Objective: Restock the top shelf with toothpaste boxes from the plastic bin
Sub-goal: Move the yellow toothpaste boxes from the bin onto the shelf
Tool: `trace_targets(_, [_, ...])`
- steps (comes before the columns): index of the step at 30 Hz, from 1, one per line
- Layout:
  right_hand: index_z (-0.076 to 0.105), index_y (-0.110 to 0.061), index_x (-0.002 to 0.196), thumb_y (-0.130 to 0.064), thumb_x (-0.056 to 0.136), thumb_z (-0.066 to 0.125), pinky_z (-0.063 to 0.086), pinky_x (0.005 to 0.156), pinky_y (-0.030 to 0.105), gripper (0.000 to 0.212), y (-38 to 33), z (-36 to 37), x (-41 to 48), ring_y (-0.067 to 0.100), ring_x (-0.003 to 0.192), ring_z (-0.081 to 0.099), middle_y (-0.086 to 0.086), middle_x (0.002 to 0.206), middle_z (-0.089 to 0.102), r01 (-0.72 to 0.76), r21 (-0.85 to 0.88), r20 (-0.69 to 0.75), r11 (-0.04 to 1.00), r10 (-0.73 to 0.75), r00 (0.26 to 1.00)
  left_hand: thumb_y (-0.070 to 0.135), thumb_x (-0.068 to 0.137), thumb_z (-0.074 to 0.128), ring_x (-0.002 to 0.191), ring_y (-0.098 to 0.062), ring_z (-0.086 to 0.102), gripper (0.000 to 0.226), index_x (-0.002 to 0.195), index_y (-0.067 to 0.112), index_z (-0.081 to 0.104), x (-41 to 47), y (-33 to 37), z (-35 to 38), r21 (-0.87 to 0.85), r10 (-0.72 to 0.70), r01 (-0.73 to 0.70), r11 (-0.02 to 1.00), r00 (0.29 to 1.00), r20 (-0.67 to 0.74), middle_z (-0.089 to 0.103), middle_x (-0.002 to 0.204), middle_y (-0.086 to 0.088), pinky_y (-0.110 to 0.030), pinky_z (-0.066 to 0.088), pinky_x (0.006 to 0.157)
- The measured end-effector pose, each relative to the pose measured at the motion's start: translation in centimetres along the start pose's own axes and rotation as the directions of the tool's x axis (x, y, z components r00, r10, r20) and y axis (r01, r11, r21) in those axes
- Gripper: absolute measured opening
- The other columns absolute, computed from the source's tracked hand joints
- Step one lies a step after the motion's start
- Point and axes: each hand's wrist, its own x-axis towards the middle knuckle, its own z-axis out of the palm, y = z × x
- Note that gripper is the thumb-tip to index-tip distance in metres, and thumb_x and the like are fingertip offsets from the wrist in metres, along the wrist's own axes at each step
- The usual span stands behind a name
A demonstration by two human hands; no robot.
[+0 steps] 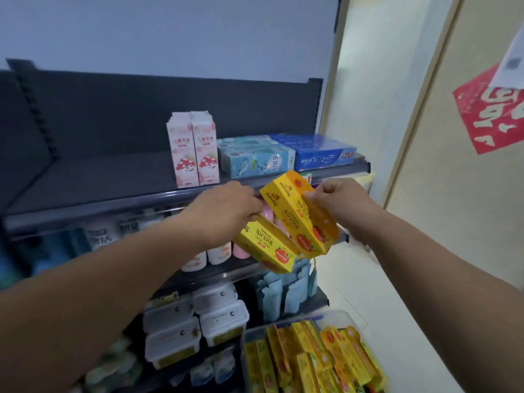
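Observation:
My left hand (226,212) grips a yellow toothpaste box (266,249) by its upper end, tilted down to the right. Beside it, my right hand (340,202) holds two yellow toothpaste boxes (299,214) together, tilted the same way. Both hands are just below the front edge of the dark top shelf (99,177). On that shelf stand two pink boxes (192,150), a stack of light-blue boxes (255,157) and a stack of dark-blue boxes (317,150). The clear plastic bin (337,314) at the bottom right holds several more yellow boxes (312,361).
The left half of the top shelf is bare. Lower shelves carry pink and white bottles (218,253), white lidded tubs (195,321) and blue pouches (286,290). A beige door (453,222) with a red paper sign (493,109) is at the right.

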Motion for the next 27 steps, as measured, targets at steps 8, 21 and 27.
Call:
trace_targets(8, [0.067, -0.009, 0.078, -0.035, 0.086, 0.071, 0.041, 0.049, 0.022, 0.027, -9.5, 3.6, 1.4, 0.011, 0.055, 0.050, 0.004, 0.068, 0.061, 0.215, 0.003, 0.033, 0.977, -0.215, 0.976, 0.030, 0.096, 0.050, 0.087, -0.016, 0.056, 0.017, 0.089, 0.021, 0.064, -4.7, -6.9, -6.5, -0.126, -0.228, 0.225, 0.966, 0.974, -0.006, 0.059, 0.090, 0.006, -0.035, 0.047, 0.075])
trace_targets(21, [0.066, -0.016, 0.071, -0.032, 0.087, 0.067, 0.053, 0.063, 0.036, 0.022, -24.6, 16.7, 6.4, 0.015, 0.065, 0.060, -0.002, 0.072, 0.065, 0.442, -0.026, 0.075, 0.897, -0.439, 0.895, 0.029, 0.094, 0.056, 0.068, -0.014, 0.062, 0.019, 0.078, 0.031, 0.066, -12.5, -24.6, -9.4, -0.330, -0.547, 0.546, 0.770, 0.831, 0.099, 0.065, 0.074, 0.005, -0.033, 0.051, 0.062])
trace_targets(27, [0.068, -0.021, 0.085, -0.029, 0.091, 0.064, 0.056, 0.069, 0.038, 0.011, -27.8, 21.0, 8.6, 0.017, 0.080, 0.065, -0.002, 0.084, 0.068, 0.464, -0.101, 0.036, 0.880, -0.463, 0.886, 0.030, 0.094, 0.055, 0.075, -0.016, 0.065, 0.019, 0.078, 0.030, 0.066, -13.3, -29.7, -6.2, -0.434, -0.616, 0.594, 0.677, 0.780, 0.106, 0.067, 0.077, 0.003, -0.037, 0.054, 0.071])
